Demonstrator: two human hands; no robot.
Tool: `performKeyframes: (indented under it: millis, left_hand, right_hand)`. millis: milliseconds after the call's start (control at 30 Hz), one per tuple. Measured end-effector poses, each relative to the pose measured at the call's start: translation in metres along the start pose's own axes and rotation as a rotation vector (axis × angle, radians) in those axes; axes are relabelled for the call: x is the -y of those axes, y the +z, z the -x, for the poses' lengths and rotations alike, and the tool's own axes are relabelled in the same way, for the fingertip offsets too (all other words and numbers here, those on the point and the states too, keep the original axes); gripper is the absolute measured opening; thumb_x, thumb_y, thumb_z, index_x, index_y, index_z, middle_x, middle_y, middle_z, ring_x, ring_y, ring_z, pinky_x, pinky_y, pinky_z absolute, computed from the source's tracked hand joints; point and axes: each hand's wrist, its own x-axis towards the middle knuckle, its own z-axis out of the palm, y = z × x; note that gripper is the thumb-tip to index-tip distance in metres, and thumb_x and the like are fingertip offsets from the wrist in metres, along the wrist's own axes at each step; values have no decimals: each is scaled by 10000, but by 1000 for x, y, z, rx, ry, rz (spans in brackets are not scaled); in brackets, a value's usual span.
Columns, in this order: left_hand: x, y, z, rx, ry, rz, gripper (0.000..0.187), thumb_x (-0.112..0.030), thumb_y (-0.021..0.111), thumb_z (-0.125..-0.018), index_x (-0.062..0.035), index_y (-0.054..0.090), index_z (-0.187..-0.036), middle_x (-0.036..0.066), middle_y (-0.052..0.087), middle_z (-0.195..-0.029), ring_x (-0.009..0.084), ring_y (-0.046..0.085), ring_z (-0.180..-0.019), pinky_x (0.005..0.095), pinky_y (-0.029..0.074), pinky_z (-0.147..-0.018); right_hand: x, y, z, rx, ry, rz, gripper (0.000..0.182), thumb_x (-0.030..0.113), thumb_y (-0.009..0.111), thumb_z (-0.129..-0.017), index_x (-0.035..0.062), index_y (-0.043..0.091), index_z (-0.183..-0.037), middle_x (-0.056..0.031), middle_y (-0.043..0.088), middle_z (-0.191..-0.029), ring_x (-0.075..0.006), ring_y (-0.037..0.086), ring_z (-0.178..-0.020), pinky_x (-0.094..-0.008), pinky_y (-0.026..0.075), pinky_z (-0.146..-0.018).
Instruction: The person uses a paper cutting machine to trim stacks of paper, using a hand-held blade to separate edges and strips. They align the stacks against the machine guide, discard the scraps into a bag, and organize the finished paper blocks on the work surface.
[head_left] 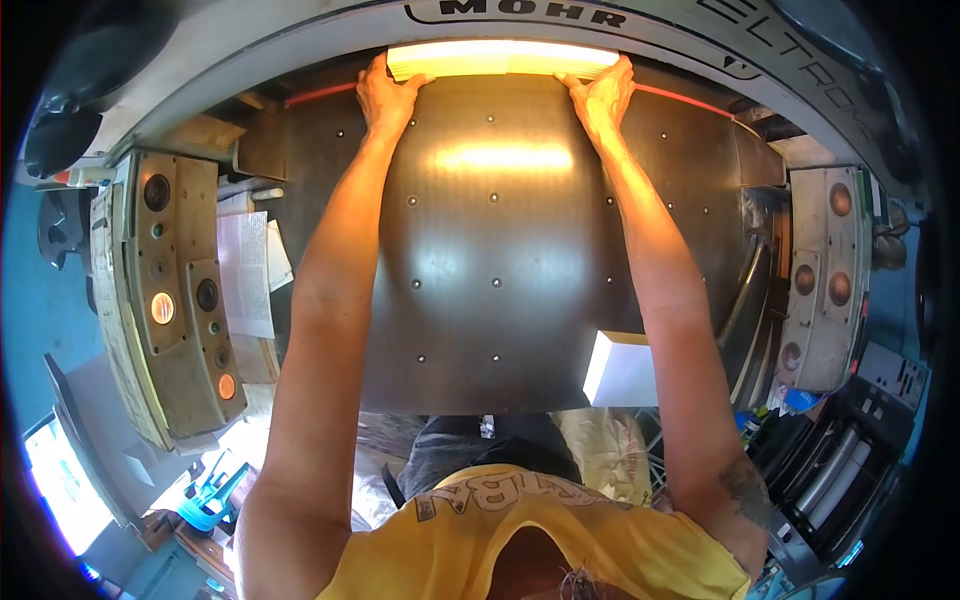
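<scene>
A brightly lit paper stack (505, 62) lies at the far end of the dark metal table (455, 240), under the front of the paper cutter (530, 14) marked MOHR. My left hand (388, 98) grips the stack's left corner, thumb along the near edge and fingers round the side. At the right corner, my right hand (600, 95) holds it the same way, its thumb also on the near edge. Both arms reach straight forward. The far part of the stack is hidden beneath the machine.
A small white paper block (620, 370) sits near the table's front right, beside my right forearm. Panels with round buttons, one left (175, 270) and one right (825, 280), flank the table. Printed sheets (245, 270) lie at the left. Small round studs dot the metal surface.
</scene>
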Motion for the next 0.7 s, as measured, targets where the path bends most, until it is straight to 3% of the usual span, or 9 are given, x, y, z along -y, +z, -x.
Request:
performKeyframes:
  millis: [100,233,267,333,367,400,467,533,700]
  left_hand:
    - [-3,-4,0,67,-18,41,733,-287,959,-642,-15,629,-1238,143,706,-1088,342,604,-1050,458,495,-959]
    - [-22,-6,26,-274,-23,-111,1014,-341,991,-582,51,450,-1345,243,536,-1258,374,486,-1200,460,418,-1011]
    - [-33,-7,38,-354,-1,-38,758,-323,975,-626,11,580,-1179,194,619,-1115,334,548,-1114,446,454,-943]
    - [-51,4,57,-49,23,280,490,-298,941,-693,-21,654,-977,127,671,-946,292,611,-963,436,488,-870]
    - [-60,18,60,-67,91,270,414,-298,924,-718,-34,665,-904,103,681,-888,279,622,-891,434,497,-834]
    - [-66,36,60,-82,161,258,353,-299,908,-743,-48,677,-831,78,690,-830,266,634,-820,431,507,-798]
    - [-82,51,50,-142,62,266,348,-302,907,-735,-51,671,-783,84,702,-823,273,621,-821,432,500,-788]
    - [-91,63,42,-133,-123,238,355,-285,904,-727,-40,647,-742,92,692,-791,294,593,-816,435,491,-782]
    - [-92,67,43,-206,-86,193,386,-354,910,-727,-54,668,-702,75,682,-737,264,601,-816,429,496,-780]
  right_hand:
    - [8,-11,2,19,23,-25,912,269,962,-650,-79,394,-1272,-300,516,-1239,-441,491,-1167,-528,430,-1016]
    - [15,-26,23,-118,205,-93,940,236,965,-642,-54,385,-1323,-323,468,-1307,-438,496,-1195,-507,434,-1020]
    - [19,-30,32,-121,213,-131,763,214,943,-675,-22,509,-1256,-278,550,-1245,-384,529,-1197,-474,448,-1006]
    - [19,-25,38,122,194,-352,474,208,897,-740,6,636,-1080,-195,649,-1097,-331,615,-1071,-445,492,-934]
    - [22,-13,39,121,41,-266,328,253,844,-809,15,682,-966,-134,688,-971,-303,664,-930,-430,528,-843]
    - [21,-2,34,76,-174,-126,365,329,823,-828,14,703,-966,-148,709,-965,-300,686,-864,-417,541,-797]
    - [33,2,20,233,57,-285,378,374,803,-843,11,724,-918,-155,727,-900,-292,700,-844,-413,545,-783]
    - [37,6,20,150,30,-301,386,384,792,-851,4,724,-862,-154,730,-840,-299,703,-791,-414,547,-763]
    - [39,4,22,114,50,-336,417,415,768,-869,3,733,-813,-164,725,-742,-307,710,-708,-420,545,-718]
